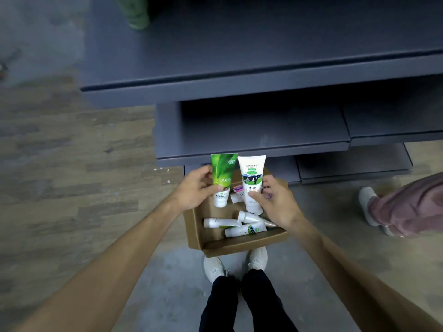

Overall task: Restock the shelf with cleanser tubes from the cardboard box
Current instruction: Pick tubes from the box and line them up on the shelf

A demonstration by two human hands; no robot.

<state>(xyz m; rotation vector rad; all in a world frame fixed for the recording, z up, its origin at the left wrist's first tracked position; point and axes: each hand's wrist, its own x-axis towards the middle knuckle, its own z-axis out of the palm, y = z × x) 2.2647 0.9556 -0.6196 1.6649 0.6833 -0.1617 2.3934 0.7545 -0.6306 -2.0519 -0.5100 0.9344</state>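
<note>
The left hand holds a green tube in a closed grip, thumb across its front and fingers behind. The right hand holds a white tube the same way, thumb on the label. Both tubes stand upright, caps down, crimped ends up, side by side and nearly touching, above the far end of the box.

Two tubes are in hand. In the box, three more white tubes lie flat near the middle, crossing one another, and at least one small tube with a pink label shows between the two held ones; others may be hidden behind the hands. The box is one open cardboard carton on the floor, just ahead of the person's two white shoes.

Past the box stands a dark grey shelf with three tiers showing. A blurred green object sits at the back of the top tier. The floor is grey concrete near the feet and wood-patterned planks to the left. At the right edge, another person's leg and pale shoe stand on the floor.
</note>
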